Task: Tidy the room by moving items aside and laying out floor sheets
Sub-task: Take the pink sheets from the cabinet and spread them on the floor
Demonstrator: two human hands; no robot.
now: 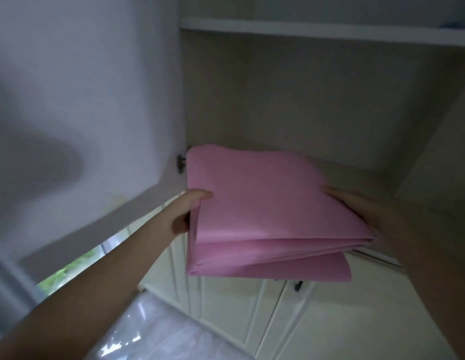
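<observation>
A folded stack of pink floor sheets [265, 209] juts out from an open cupboard compartment, its far end over the compartment floor and its near end hanging past the edge. My left hand [187, 211] grips the stack's left edge, thumb on top and fingers underneath. My right hand [366, 216] holds the right edge, thumb lying on the top sheet and the fingers hidden below. The lower layers sag apart at the near edge.
The open white cupboard door [83, 126] stands close on the left. A white shelf [317, 32] spans above the compartment. Below are cream lower cabinet doors [239, 307] with a dark handle [297, 285], and a glossy tiled floor [158, 331].
</observation>
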